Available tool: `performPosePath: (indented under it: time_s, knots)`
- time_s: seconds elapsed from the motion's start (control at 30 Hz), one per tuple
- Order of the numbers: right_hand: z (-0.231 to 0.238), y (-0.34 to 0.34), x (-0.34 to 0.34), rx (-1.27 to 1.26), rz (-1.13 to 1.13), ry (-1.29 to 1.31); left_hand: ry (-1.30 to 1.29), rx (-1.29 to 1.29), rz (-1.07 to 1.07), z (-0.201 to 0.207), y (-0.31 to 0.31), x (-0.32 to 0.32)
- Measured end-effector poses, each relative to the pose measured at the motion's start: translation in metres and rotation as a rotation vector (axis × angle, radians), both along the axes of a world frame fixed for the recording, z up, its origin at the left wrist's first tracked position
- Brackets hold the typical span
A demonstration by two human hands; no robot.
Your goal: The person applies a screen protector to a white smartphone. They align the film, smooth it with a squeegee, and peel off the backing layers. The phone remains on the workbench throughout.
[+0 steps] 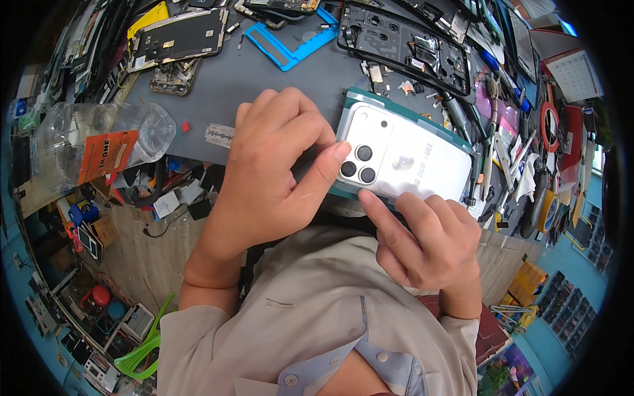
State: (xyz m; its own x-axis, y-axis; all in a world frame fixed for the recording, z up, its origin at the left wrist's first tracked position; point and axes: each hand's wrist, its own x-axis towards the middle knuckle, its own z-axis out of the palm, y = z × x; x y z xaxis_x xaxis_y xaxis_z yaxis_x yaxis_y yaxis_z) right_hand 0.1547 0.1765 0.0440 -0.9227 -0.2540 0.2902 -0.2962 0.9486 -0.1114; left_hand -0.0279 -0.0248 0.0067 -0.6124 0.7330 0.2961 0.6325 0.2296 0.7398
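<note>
A smartphone point(422, 155) lies back up on the grey work mat, tilted, its white back showing a camera block with several dark lenses. A clear sheet with green borders point(370, 99) extends past its long edges. My left hand point(277, 165) is at the phone's left end, its fingers curled and its thumb tip against the corner by the lenses. Whatever sits between that thumb and the index finger is hidden. My right hand point(426, 241) is at the near edge; its index finger reaches out to the edge below the lenses, and the other fingers are bent, holding nothing visible.
A razor blade point(219, 135) lies left of my left hand, near a clear plastic container point(109, 142). Behind are a blue frame point(290, 49), a black phone housing point(403, 46) and a dark phone panel point(181, 41). Screwdrivers, tweezers and red-handled scissors point(549, 125) crowd the right side.
</note>
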Motion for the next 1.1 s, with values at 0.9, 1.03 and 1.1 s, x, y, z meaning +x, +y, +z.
performPosePath:
  time_s: [0.9,1.03,1.1]
  knots:
    - [0.007,0.006,-0.006,-0.155,-0.069,-0.047,0.015,-0.036,0.057,0.000,0.006,0.004]
    - [0.006,0.015,-0.014,-0.101,-0.178,-0.024,0.026,-0.025,0.074,-0.002,0.009,0.004]
    - [0.007,0.016,-0.018,-0.111,-0.166,-0.030,0.037,-0.020,0.079,-0.003,0.010,0.004]
